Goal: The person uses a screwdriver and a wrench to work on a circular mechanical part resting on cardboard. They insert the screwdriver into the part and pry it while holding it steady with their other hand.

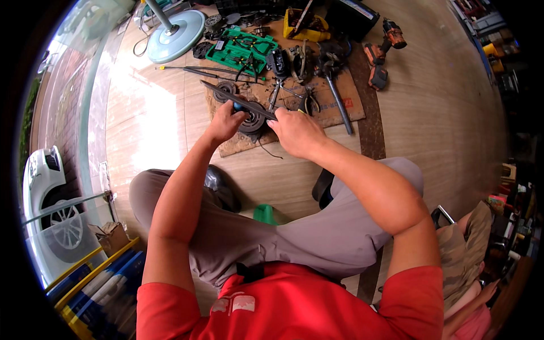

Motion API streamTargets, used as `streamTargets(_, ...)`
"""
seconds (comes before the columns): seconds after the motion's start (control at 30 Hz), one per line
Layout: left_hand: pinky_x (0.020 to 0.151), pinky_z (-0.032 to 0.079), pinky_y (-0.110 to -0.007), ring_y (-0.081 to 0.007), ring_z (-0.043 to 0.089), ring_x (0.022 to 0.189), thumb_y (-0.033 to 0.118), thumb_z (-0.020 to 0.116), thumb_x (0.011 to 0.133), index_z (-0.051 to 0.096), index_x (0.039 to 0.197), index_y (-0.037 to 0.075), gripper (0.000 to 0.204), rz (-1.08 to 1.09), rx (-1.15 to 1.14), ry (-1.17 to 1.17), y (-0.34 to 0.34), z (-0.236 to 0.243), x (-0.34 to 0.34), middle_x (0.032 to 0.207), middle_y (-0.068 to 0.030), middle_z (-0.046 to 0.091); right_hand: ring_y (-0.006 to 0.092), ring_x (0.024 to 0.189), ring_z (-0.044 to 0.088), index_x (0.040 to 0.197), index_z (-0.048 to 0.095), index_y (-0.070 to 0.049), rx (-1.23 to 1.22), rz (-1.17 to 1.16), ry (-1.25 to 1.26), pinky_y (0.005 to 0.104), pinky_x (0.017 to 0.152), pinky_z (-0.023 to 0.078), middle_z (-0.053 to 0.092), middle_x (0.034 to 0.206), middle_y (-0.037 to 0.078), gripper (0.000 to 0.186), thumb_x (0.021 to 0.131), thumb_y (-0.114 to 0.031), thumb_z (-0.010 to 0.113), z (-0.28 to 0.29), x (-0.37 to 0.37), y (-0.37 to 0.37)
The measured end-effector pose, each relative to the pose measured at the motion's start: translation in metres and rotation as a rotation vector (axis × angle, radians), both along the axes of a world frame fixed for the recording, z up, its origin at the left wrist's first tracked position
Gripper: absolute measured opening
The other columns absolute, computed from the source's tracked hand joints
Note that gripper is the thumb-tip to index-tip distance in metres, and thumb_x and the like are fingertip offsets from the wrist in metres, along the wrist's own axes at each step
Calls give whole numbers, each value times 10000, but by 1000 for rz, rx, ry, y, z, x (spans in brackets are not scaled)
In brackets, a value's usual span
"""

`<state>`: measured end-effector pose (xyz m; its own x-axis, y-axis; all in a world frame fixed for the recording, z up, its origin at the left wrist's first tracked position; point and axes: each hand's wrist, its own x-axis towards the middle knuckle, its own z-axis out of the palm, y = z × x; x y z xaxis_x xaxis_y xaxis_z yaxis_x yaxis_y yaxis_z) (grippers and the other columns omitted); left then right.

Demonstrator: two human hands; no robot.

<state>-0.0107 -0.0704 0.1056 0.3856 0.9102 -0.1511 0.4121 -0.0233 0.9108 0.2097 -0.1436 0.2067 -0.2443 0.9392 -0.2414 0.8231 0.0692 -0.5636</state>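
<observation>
My right hand (297, 131) is closed on the near end of a long, dark, flat bar (235, 97), which slants up to the left. Beside it, my left hand (228, 120) is closed, with a small blue piece (238, 106) showing at its fingers; what it grips is mostly hidden. Below the bar, a round dark pulley-like part (253, 120) with a ringed centre lies on a worn cardboard sheet (232, 147). A similar round part (226, 90) lies farther left, partly behind the bar.
Pliers (309, 102), a long-handled tool (340, 105), a green tool tray (229, 54) and a yellow container (309, 33) lie ahead. An orange-black cordless drill (377, 59) lies right, near a round stand base (178, 38) at far left. Another person's leg (467, 249) shows at lower right.
</observation>
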Motion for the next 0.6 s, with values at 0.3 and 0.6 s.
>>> streamTargets(0.3, 636, 411, -268, -93, 489, 726, 72, 587, 870, 577, 1082, 22, 219, -16, 11, -28, 3, -13, -3, 803, -1, 537, 465, 799, 642, 935, 537, 18, 18, -4, 21, 550, 720, 486, 660, 805, 258, 297, 1009, -269, 509, 7, -4, -1)
streamTargets(0.6, 807, 492, -353, -226, 606, 858, 109, 632, 846, 581, 1092, 4, 273, -37, 6, -12, 2, -4, -2, 904, -134, 644, 460, 827, 646, 952, 543, 13, -20, 41, -57, 541, 754, 498, 670, 850, 258, 305, 1009, -283, 499, 5, 1, 1)
